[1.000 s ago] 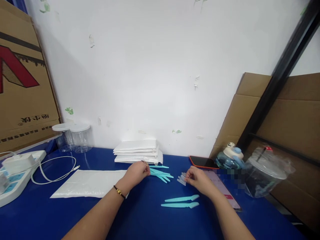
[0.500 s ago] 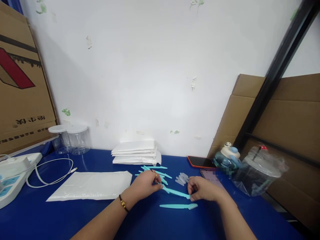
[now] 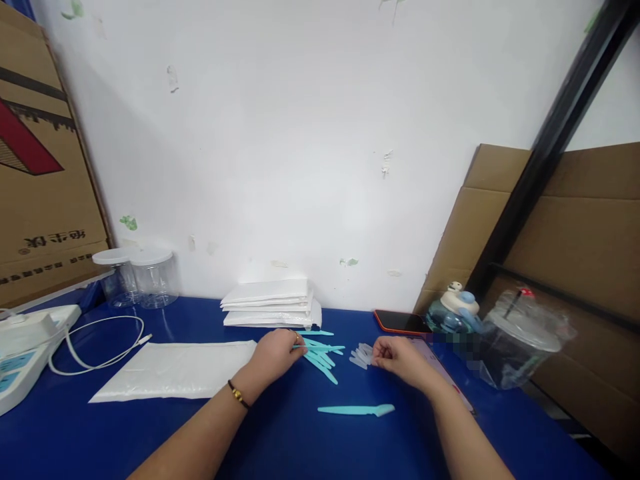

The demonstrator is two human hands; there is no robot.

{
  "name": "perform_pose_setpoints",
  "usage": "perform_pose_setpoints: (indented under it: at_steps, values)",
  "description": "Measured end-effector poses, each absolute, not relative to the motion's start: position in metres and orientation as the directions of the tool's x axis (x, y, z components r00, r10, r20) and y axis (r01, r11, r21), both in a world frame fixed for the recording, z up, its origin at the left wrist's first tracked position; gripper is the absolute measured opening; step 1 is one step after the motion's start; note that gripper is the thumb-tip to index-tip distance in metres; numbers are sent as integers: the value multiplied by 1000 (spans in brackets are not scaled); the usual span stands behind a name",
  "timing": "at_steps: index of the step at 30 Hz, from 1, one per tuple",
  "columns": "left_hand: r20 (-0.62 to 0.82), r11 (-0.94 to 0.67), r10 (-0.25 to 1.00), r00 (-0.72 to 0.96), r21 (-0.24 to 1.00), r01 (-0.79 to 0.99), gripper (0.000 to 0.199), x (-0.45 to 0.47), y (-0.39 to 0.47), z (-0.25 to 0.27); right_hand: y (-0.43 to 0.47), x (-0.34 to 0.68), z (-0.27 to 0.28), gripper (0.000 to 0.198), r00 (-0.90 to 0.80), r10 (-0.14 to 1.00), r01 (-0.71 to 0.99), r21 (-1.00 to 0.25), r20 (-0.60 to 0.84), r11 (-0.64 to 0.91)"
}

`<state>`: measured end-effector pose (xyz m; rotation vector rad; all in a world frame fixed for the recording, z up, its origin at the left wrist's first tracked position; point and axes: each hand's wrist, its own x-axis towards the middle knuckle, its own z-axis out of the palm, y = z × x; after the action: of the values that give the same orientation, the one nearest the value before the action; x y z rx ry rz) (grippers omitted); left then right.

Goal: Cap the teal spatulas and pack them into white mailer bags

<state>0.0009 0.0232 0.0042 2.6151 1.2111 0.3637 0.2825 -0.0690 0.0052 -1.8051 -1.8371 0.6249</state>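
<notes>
My left hand [image 3: 281, 353] is closed, its fingertips pinching one end of a turquoise eyebrow razor [image 3: 327, 348] over a loose pile of similar razors [image 3: 320, 363]. A small heap of translucent plastic caps [image 3: 359, 357] lies to the right of that pile. My right hand [image 3: 395, 357] has its thumb and fingers pressed together at the heap's right edge; whatever is between them is hidden. Closer to me, a single turquoise eyebrow razor [image 3: 350, 410] rests on the blue table, with a paler, cap-like piece at its right end.
A white padded mailer [image 3: 175, 370] lies left, with a stack of white mailers [image 3: 267, 303] against the wall. Two clear jars [image 3: 155, 280], a power strip [image 3: 20, 367] and a cable [image 3: 75, 357] are further left. Phones [image 3: 400, 322], a blue ornament [image 3: 453, 313] and a bagged cup [image 3: 520, 347] stand right.
My left hand has moved left and back, carrying the razor from the open table to the pile. My right hand has let go of the razor's right end and shifted back to the caps.
</notes>
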Motion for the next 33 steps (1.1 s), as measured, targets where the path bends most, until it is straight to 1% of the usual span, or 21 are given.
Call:
perform_pose_setpoints:
  at_steps: [2, 3, 4, 6, 8, 9, 11, 14, 16, 17, 19, 23, 26, 28, 31, 33]
  values:
    - [155, -629, 774, 614, 290, 721, 20, -4, 31, 2, -71, 287, 9, 7, 49, 996, 821, -572, 69, -1]
    - [177, -638, 769, 614, 281, 717, 19, -6, 33, 1, -73, 288, 10, 9, 53, 996, 830, -557, 77, -1]
    - [205, -644, 765, 611, 274, 714, 19, -6, 33, 1, -75, 289, 12, 11, 34, 998, 830, -558, 56, 3]
    - [271, -647, 762, 589, 276, 710, 22, -5, 31, 1, -80, 289, 14, 17, -69, 995, 807, -590, -67, 16]
    - [301, -652, 758, 579, 310, 692, 23, -1, 24, 4, -84, 286, 14, 25, -194, 960, 795, -605, -202, 33]
    - [285, -660, 751, 596, 340, 670, 21, 1, 19, 6, -86, 283, 13, 28, -233, 942, 804, -592, -243, 46]
    - [212, -693, 706, 676, 402, 598, 18, 6, 7, 8, -87, 276, 11, 25, -267, 927, 831, -550, -264, 83]
    - [132, -772, 564, 815, 433, 465, 25, 14, -11, 7, -86, 266, 6, 15, -278, 927, 846, -521, -252, 112]
    - [119, -816, 493, 862, 407, 411, 32, 20, -20, 3, -85, 260, 3, 13, -286, 933, 844, -519, -218, 138]
    - [112, -825, 482, 869, 390, 408, 32, 22, -23, 1, -84, 258, 2, 13, -291, 936, 842, -519, -201, 150]
    - [110, -827, 498, 860, 357, 434, 25, 25, -25, -5, -83, 254, 0, 13, -299, 939, 835, -522, -169, 172]
    - [151, -828, 529, 835, 308, 469, 11, 29, -25, -10, -82, 249, 0, 12, -305, 944, 824, -532, -128, 194]
    - [163, -830, 536, 828, 284, 481, 12, 30, -25, -7, -82, 246, 3, 5, -324, 937, 801, -564, -130, 198]
    - [178, -827, 545, 819, 275, 491, 12, 30, -24, -1, -83, 249, 9, 5, -318, 943, 792, -575, -102, 205]
    - [201, -789, 608, 768, 263, 556, 15, 25, -16, 9, -85, 262, 17, 6, -245, 969, 808, -560, -36, 183]
    - [220, -745, 663, 716, 290, 601, 16, 17, -8, 16, -84, 276, 20, 9, -133, 991, 841, -529, -5, 111]
